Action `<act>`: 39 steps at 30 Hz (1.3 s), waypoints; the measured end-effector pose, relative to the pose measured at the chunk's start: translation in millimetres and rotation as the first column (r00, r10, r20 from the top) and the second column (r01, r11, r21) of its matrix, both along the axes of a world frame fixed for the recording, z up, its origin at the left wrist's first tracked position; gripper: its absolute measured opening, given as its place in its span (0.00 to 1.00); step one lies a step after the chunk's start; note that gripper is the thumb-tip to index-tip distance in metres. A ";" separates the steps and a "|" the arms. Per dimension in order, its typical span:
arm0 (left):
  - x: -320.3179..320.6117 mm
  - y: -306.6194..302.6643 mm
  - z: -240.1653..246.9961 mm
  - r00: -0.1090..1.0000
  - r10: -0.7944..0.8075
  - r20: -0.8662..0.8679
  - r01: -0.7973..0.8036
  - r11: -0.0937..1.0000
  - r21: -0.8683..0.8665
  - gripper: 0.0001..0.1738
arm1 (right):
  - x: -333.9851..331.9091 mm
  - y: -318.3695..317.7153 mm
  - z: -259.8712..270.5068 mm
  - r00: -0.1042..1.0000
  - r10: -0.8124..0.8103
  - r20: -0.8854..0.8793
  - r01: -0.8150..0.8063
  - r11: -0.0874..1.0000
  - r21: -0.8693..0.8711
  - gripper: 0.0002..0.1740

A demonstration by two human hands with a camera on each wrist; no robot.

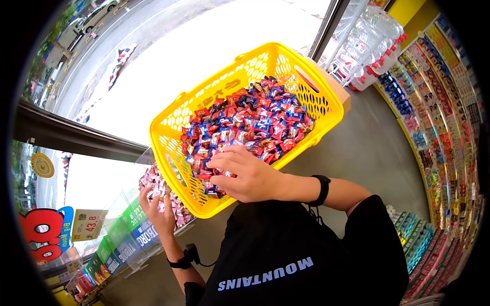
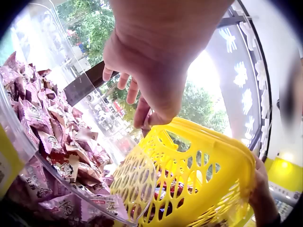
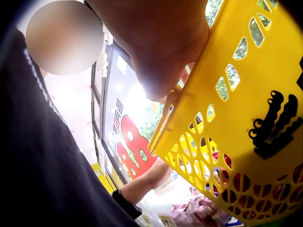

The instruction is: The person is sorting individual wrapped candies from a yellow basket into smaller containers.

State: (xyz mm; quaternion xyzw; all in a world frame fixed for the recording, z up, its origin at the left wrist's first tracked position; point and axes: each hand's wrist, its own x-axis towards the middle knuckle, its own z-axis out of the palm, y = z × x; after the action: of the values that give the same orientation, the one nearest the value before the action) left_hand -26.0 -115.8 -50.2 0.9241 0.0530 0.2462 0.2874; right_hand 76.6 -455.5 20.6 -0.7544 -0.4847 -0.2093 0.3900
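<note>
A yellow shopping basket (image 1: 206, 208) holds a heap of red and blue wrapped candies (image 1: 250, 122). Over the near part of that heap is my right hand (image 1: 250, 176), its fingers spread loosely and its thumb apart from them. My left hand (image 1: 159, 217) is beside the basket's left end, over pink wrapped candies (image 1: 181, 211) in a clear bin (image 2: 61, 182). Its thumb and fingers stand apart in the head view. In the left wrist view the left hand (image 2: 151, 71) hangs above the basket rim, fingers bent downward. The right wrist view shows the basket's side wall (image 3: 265, 61), with the right fingers mostly hidden.
Beer cartons (image 1: 109, 250) stand left of me, near a price sign (image 1: 87, 225). A cardboard box (image 1: 341, 92) shows behind the basket's right end. Stocked shelves (image 1: 434, 127) curve along the right, with bottled water (image 1: 375, 38) at the back right.
</note>
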 end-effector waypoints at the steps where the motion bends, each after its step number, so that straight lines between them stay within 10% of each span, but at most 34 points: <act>1: -1.4 3.9 -12.5 0.996 -0.006 -0.089 0.013 0.997 0.082 0.06 | 0.2 0.8 -0.4 1.000 -0.001 0.007 0.001 1.000 -0.003 0.15; 11: 2.5 -1.7 -14.0 0.881 0.162 -0.444 0.037 0.913 0.406 0.14 | -1.9 -17.1 -0.4 0.997 -0.052 0.057 0.055 0.997 -0.055 0.16; 25: 122.4 -142.1 235.0 0.916 -0.387 -0.102 0.377 0.751 0.542 0.21 | 62.4 -155.4 10.4 0.829 -0.555 0.071 0.558 0.830 -0.022 0.22; 33: 249.7 -230.6 121.0 0.541 -0.683 -0.491 0.835 0.506 0.216 0.33 | 64.5 -161.8 5.2 0.830 -0.557 -0.003 0.557 0.830 -0.023 0.22; 39: 245.6 -235.7 4.2 0.664 -0.162 -0.730 0.583 0.723 0.370 0.52 | 65.8 -161.8 2.0 0.825 -0.564 -0.012 0.565 0.825 0.008 0.18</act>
State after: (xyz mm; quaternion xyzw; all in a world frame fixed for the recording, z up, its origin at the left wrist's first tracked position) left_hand 219.6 -351.6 -46.1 0.9793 -0.1289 -0.1558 0.0025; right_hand 142.4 -617.3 22.6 -0.8628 -0.2371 -0.3143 0.3172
